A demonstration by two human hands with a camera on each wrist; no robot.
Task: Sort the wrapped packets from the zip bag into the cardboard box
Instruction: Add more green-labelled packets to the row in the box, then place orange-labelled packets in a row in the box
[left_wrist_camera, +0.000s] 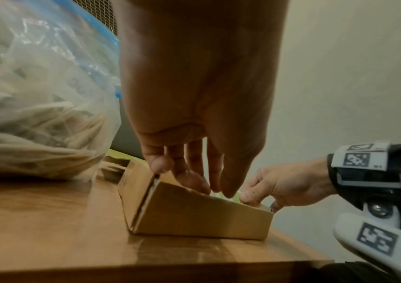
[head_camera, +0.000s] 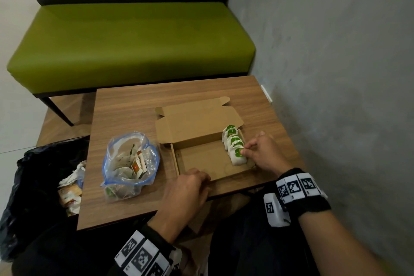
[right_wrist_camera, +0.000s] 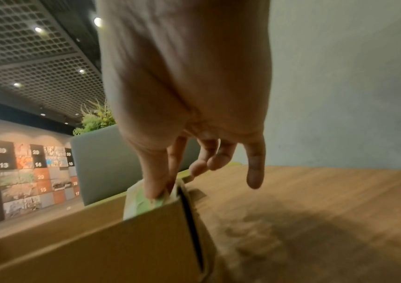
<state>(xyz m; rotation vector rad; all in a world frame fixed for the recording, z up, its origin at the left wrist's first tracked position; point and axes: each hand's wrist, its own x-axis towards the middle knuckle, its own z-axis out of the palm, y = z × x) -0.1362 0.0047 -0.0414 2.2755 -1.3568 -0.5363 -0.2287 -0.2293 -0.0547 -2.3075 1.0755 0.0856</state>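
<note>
An open cardboard box point(head_camera: 201, 159) lies on the wooden table point(head_camera: 125, 107), its lid folded back. A row of white and green wrapped packets point(head_camera: 231, 139) stands along its right wall. My right hand point(head_camera: 245, 151) pinches the nearest packet point(head_camera: 237, 158) between thumb and forefinger; the right wrist view shows that packet point(right_wrist_camera: 143, 203) just inside the box point(right_wrist_camera: 97, 239) corner. My left hand point(head_camera: 198, 178) grips the box's front wall, fingers curled over the rim of the box point(left_wrist_camera: 194, 216). The clear zip bag point(head_camera: 130, 163) with blue seal stands open left of the box, holding several packets.
A black rubbish bag point(head_camera: 40, 186) with crumpled wrappers sits on the floor at the table's left. A green bench point(head_camera: 134, 40) stands behind the table and a grey wall point(head_camera: 336, 74) runs close along its right side. The table's front edge is just below my left hand.
</note>
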